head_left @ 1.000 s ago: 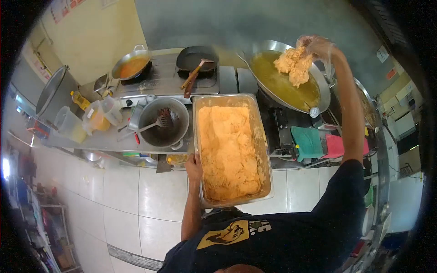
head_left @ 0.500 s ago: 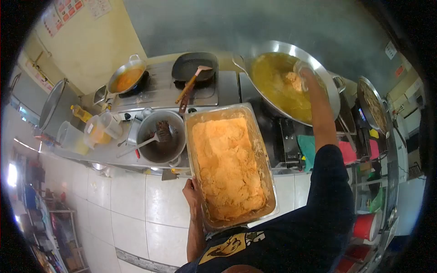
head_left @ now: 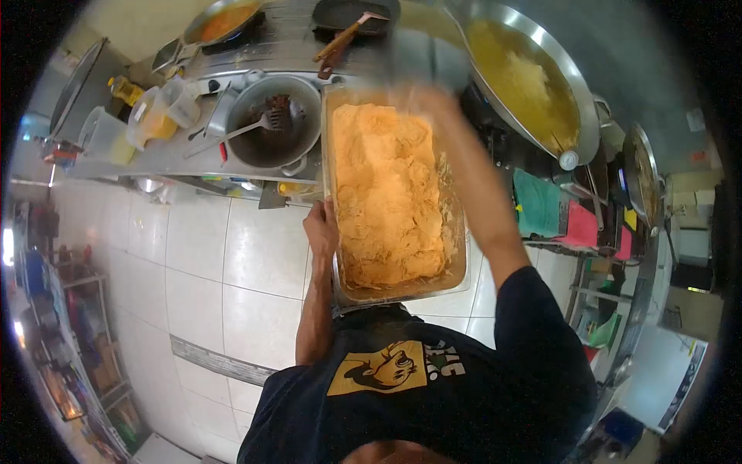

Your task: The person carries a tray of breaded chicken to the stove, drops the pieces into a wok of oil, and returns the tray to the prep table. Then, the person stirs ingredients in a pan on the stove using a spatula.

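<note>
A deep metal tray (head_left: 457,267) lies in front of me, filled with a lumpy orange breading-like mass (head_left: 390,201). My left hand (head_left: 321,226) is closed on the tray's left edge. Over the far end of the tray is my right hand (head_left: 423,100), so smeared by motion that its fingers cannot be made out. Up and to the right, a wide metal wok (head_left: 563,62) holds yellow oil (head_left: 502,58), with pale foam (head_left: 527,76) bubbling in it.
Left of the tray stands a grey pot (head_left: 263,147) with a slotted spatula (head_left: 267,122) in it. Plastic jugs (head_left: 112,139) and an oil bottle (head_left: 125,90) line the counter. A dark square pan (head_left: 371,15) sits behind. Green cloth (head_left: 537,203) hangs at the right.
My right hand has come back from over the oil, where it was with a clump of orange food, to the tray's far end. Foam now shows in the oil. The view has tilted down.
</note>
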Motion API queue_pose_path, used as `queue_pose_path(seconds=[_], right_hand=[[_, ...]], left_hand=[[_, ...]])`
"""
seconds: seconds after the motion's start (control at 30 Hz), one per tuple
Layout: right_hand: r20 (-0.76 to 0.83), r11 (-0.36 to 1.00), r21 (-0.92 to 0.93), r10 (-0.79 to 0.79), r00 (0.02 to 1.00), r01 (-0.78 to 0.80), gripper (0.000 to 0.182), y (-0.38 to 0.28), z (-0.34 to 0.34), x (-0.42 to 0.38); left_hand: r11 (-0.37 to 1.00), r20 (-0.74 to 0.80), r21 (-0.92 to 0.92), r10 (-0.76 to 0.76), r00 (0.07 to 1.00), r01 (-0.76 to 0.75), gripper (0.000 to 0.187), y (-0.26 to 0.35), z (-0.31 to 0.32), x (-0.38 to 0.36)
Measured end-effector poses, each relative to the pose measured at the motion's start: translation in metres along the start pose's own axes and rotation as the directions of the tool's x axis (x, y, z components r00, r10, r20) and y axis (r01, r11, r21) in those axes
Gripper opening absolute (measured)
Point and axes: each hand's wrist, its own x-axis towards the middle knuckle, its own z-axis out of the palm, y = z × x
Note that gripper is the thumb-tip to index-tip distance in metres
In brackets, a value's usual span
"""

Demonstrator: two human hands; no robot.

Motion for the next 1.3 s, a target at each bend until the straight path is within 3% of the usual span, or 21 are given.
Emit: queue_pose_path(seconds=[0.07, 0.13, 0.2, 0.23, 0.3, 0.33, 0.4, 0.53, 0.63, 0.7, 0.73, 0.8, 0.83, 0.9, 0.93, 1.0, 1.13, 1.3], right_hand=[[0.079, 0.992, -0.124, 0.042, 0.996, -0.032, 0.026, -0.002, 0.08, 0.009], [0.224, 0.955, -0.297, 0.084, 0.971, -0.014, 0.032, -0.019, 0.098, -0.005], [0.033, 0.93, -0.34, -0.134, 0.99, 0.137, 0.032, 0.004, 0.146, -0.012], [0.046, 0.926, -0.342, -0.151, 0.987, 0.158, 0.032, 0.001, 0.137, -0.016], [0.234, 0.877, -0.469, 0.013, 0.972, 0.101, 0.032, -0.006, 0.11, -0.028], [0.239, 0.874, -0.474, 0.007, 0.971, 0.111, 0.032, 0.0, 0.109, -0.033], [0.138, 0.94, -0.31, -0.103, 0.985, 0.142, 0.033, 0.01, 0.1, -0.038], [0.199, 0.968, -0.206, -0.101, 0.975, 0.142, 0.032, -0.009, 0.065, -0.071], [0.193, 0.991, 0.078, 0.088, 0.977, -0.105, 0.031, 0.029, 0.116, -0.057], [-0.02, 0.989, 0.095, -0.108, 0.994, 0.109, 0.028, 0.062, 0.154, -0.037], [-0.018, 0.988, 0.094, -0.117, 0.993, 0.119, 0.028, 0.047, 0.137, -0.044], [0.009, 0.964, -0.156, -0.215, 0.977, 0.214, 0.025, -0.008, 0.08, -0.068], [0.011, 0.965, -0.154, -0.215, 0.977, 0.214, 0.025, -0.021, 0.083, -0.062], [0.324, 0.876, -0.351, -0.217, 0.921, 0.33, 0.026, -0.049, 0.087, -0.04], [0.323, 0.875, -0.35, -0.224, 0.92, 0.336, 0.026, -0.066, 0.086, -0.04], [0.335, 0.873, -0.102, -0.421, 0.843, 0.477, 0.033, -0.098, 0.079, -0.048], [0.425, 0.941, -0.007, -0.303, 0.853, 0.338, 0.046, -0.114, 0.122, -0.022], [0.654, 0.659, -0.448, -0.221, 0.724, 0.605, 0.048, -0.095, 0.124, -0.015]], left_hand=[[1.0, -0.019, -0.011, -0.018, 1.0, 0.018, 0.042, -0.009, 0.001, -0.001], [0.999, -0.048, -0.024, -0.029, 0.998, 0.028, 0.042, -0.01, -0.002, 0.005], [0.998, 0.028, -0.011, -0.061, 0.998, 0.061, 0.042, -0.006, -0.011, -0.002], [0.997, 0.012, -0.012, -0.076, 0.997, 0.077, 0.042, -0.001, -0.013, -0.002], [0.994, -0.017, 0.105, -0.012, 1.0, 0.014, 0.042, 0.007, -0.016, 0.002], [0.995, -0.024, 0.1, -0.02, 1.0, 0.022, 0.042, 0.002, -0.016, 0.002], [0.998, -0.019, 0.069, -0.009, 1.0, 0.01, 0.043, -0.009, -0.013, 0.006], [0.999, -0.009, 0.0, -0.037, 0.999, 0.037, 0.044, -0.007, -0.012, 0.005], [0.998, 0.012, 0.033, -0.048, 0.999, 0.048, 0.044, 0.004, -0.017, 0.006], [0.999, -0.024, 0.003, -0.054, 0.998, 0.054, 0.043, 0.005, -0.014, 0.006], [0.998, -0.033, 0.003, -0.058, 0.998, 0.058, 0.043, 0.002, -0.015, 0.006], [0.999, -0.019, 0.039, -0.019, 1.0, 0.02, 0.043, -0.001, -0.014, 0.007], [0.999, -0.018, 0.041, -0.022, 1.0, 0.022, 0.043, -0.002, -0.013, 0.006], [0.999, -0.014, 0.033, -0.04, 0.999, 0.041, 0.042, -0.002, -0.013, 0.008], [0.998, -0.021, 0.035, -0.041, 0.999, 0.042, 0.042, -0.002, -0.013, 0.009], [0.996, -0.021, 0.083, 0.034, 0.999, -0.032, 0.042, -0.002, -0.014, 0.008], [0.998, -0.006, 0.039, -0.04, 0.999, 0.04, 0.042, 0.002, -0.016, 0.007], [0.995, -0.006, 0.099, 0.004, 1.0, -0.003, 0.039, 0.0, -0.017, 0.006]])
